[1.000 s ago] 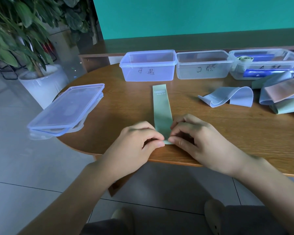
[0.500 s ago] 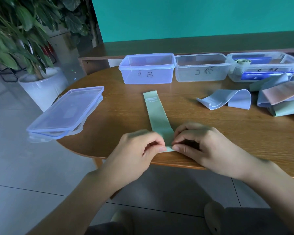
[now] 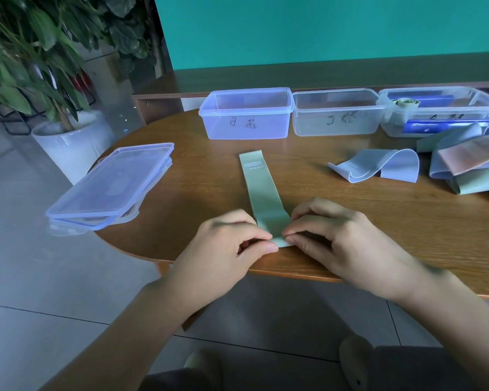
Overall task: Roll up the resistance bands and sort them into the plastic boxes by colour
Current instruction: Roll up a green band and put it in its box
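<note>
Your left hand (image 3: 232,244) and right hand (image 3: 336,238) both pinching the near end of the green band (image 3: 261,190), band lying flat on the table (image 3: 198,198) stretching away toward three boxes (image 3: 246,114), loose bands (image 3: 463,165) at right, lids (image 3: 110,184) at left.

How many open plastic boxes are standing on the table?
3, in a row at the table's far edge: the left box, the middle box touching it, and the right box, which already holds rolled bands. No others show.
</note>
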`<action>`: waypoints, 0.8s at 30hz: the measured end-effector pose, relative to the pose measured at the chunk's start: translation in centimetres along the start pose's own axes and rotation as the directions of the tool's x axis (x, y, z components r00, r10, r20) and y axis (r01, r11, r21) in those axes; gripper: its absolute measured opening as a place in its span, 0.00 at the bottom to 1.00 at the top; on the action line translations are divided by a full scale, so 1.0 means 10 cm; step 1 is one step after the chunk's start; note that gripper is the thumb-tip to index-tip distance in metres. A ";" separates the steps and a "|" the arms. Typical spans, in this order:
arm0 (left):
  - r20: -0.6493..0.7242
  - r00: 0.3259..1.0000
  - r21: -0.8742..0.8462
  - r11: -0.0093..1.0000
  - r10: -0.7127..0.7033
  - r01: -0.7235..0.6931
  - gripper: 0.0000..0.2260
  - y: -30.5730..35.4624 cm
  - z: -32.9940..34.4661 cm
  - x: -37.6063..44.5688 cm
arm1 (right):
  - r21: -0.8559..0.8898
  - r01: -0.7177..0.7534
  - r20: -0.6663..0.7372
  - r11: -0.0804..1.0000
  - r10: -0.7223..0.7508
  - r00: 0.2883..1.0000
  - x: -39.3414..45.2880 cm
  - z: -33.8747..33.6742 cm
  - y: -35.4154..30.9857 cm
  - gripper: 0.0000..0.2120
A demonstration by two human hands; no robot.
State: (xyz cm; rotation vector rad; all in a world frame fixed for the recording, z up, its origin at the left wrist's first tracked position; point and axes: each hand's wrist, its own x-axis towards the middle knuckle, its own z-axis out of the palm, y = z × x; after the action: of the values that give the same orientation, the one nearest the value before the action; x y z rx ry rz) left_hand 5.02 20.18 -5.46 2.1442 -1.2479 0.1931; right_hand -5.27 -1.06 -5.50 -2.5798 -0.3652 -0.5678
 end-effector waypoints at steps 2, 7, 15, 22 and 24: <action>0.000 1.000 0.023 1.000 -0.006 0.006 0.14 0.00 0.00 0.00 | 0.049 -0.001 0.029 0.999 0.000 1.000 0.01 -0.01 0.01 0.09; -0.029 1.000 0.062 0.998 0.002 0.000 0.12 0.01 0.03 -0.02 | 0.108 -0.045 0.068 0.993 0.038 0.997 0.07 -0.01 0.07 0.09; -0.025 0.999 0.009 0.999 -0.036 0.036 0.08 0.00 0.04 0.00 | 0.118 -0.064 0.078 0.991 0.055 0.995 0.12 -0.01 0.12 0.08; -0.064 0.997 0.055 0.997 -0.050 0.054 0.08 -0.01 0.08 0.03 | 0.083 -0.050 -0.012 0.995 0.051 0.999 0.12 0.06 0.12 0.08; -0.082 0.996 0.072 0.996 -0.043 0.049 0.08 -0.02 0.08 0.03 | 0.087 -0.021 -0.026 0.996 0.023 0.999 0.13 0.07 0.11 0.07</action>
State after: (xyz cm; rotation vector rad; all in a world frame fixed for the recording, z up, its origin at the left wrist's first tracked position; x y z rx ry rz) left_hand 5.22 19.52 -6.05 2.2034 -1.1606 0.3076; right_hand -3.51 -1.42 -5.94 -2.4873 -0.3449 -0.5654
